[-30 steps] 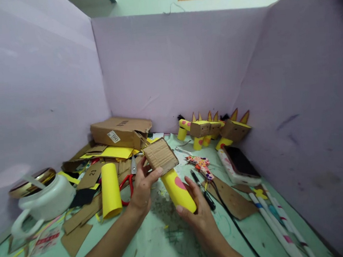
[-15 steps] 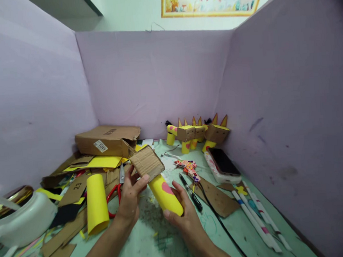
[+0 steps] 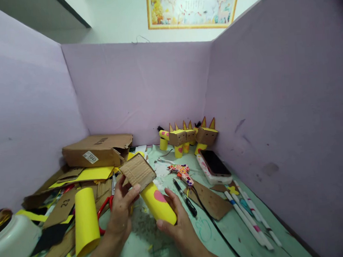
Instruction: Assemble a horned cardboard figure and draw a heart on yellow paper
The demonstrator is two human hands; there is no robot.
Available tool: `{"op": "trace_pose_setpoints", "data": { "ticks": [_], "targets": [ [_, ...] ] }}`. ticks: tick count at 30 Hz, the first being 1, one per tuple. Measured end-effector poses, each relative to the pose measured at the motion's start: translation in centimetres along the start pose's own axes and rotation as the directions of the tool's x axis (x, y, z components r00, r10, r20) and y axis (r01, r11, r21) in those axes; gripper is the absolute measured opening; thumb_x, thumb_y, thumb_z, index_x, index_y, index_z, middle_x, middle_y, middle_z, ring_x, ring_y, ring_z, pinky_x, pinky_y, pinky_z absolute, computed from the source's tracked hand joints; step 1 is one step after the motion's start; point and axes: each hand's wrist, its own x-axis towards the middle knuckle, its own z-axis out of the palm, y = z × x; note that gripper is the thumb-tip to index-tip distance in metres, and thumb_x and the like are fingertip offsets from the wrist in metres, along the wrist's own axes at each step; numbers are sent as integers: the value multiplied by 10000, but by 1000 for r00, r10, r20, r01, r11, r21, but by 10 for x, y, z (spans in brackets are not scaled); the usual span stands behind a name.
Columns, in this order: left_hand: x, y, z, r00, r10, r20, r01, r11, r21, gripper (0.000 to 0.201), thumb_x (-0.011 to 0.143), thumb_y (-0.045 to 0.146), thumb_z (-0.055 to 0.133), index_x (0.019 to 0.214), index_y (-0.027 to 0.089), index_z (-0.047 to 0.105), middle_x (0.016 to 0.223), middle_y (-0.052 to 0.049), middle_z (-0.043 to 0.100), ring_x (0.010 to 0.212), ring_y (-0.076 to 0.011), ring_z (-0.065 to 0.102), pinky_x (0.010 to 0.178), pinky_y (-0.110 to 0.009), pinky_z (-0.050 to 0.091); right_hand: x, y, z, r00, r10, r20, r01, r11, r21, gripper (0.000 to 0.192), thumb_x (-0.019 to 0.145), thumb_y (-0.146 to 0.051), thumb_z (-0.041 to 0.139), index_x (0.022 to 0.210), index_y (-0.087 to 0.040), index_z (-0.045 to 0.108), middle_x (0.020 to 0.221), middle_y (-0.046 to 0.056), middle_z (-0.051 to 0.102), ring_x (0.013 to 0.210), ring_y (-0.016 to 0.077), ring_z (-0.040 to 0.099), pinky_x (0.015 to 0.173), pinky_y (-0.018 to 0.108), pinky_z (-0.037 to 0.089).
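Between my hands is a tilted paper figure: a brown cardboard head joined to a yellow paper tube with a pink spot. My left hand grips the cardboard head at its lower left edge, thumb on its front. Around the tube's lower end, my right hand has its thumb and fingers on either side. Red-handled scissors lie partly hidden behind my left hand. A second yellow tube stands left of that wrist. A black pen lies just beyond my right hand.
Several finished giraffe-like figures stand at the back. A patterned glue gun with a black cable, a phone on a white box and several markers lie right. Cardboard scraps, a carton and a white pot occupy the left.
The whole view has shifted, so the surroundings appear further left and a little lower. Both hands keep the same hold on the paper figure, with little visible change in its tilt.
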Motion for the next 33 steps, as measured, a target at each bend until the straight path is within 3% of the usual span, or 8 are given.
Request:
{"op": "trace_pose_setpoints", "data": {
  "ticks": [5, 21, 33],
  "targets": [
    [-1, 1, 0, 1000, -9, -7, 9, 1000, -10, 428, 648, 295, 680, 1048, 261, 530, 1048, 4, 616, 1048, -205, 527, 774, -275, 422, 0, 1, 0, 1000, -8, -12, 8, 1000, -9, 811, 558, -435, 713, 1259, -198, 382, 1198, 125, 524, 1068, 307, 510, 879, 417, 404],
    [-3, 4, 0, 998, -64, 19, 64, 998, -21, 557, 668, 269, 674, 1175, 298, 445, 1085, -28, 578, 1058, -239, 529, 664, -276, 505, 0, 4, -1, 1000, -15, -6, 15, 1000, -1, 757, 590, -383, 687, 1259, -205, 379, 1186, 111, 534, 1028, 293, 532, 852, 411, 414],
    [-5, 2, -1, 999, -30, 12, 31, 999, -20, 610, 648, 270, 689, 1207, 295, 445, 1083, -51, 588, 1019, -250, 563, 653, -290, 531, 2, 8, -2, 1000, -28, 11, 28, 1000, 10, 783, 574, -394, 694, 1253, -196, 358, 1168, 124, 536, 1010, 304, 535, 834, 411, 406]
  ]
}}
